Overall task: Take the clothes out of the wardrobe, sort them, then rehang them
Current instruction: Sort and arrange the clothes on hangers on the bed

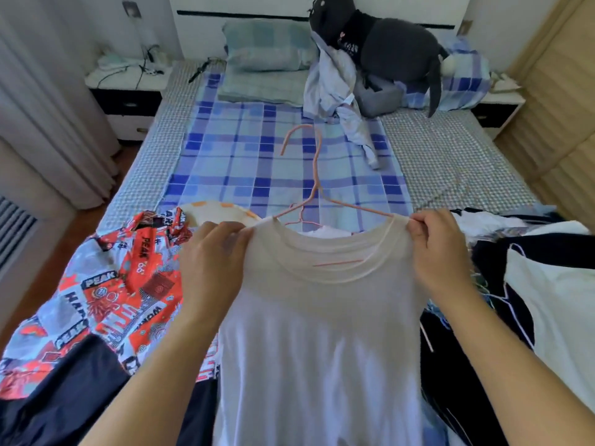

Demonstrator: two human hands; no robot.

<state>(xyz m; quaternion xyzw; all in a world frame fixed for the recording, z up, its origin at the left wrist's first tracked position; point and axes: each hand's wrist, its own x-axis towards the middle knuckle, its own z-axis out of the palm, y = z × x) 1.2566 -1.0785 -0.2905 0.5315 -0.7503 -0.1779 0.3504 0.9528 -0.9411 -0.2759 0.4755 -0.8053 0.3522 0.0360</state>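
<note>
While both hands (212, 262) grip it, white shirt (318, 333) hides hanger (314, 175) shoulders.

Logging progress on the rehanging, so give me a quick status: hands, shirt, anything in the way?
Left hand and right hand pinch white shirt at shoulders. Pink hanger partly inside neckline. Nothing blocking.

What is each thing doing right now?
white T-shirt: held up by both shoulders
pink hanger: partly inside the shirt's neck, hook up
left hand: pinching the shirt's shoulder
right hand: pinching the other shoulder
red patterned shirt: lying spread on the bed
</note>
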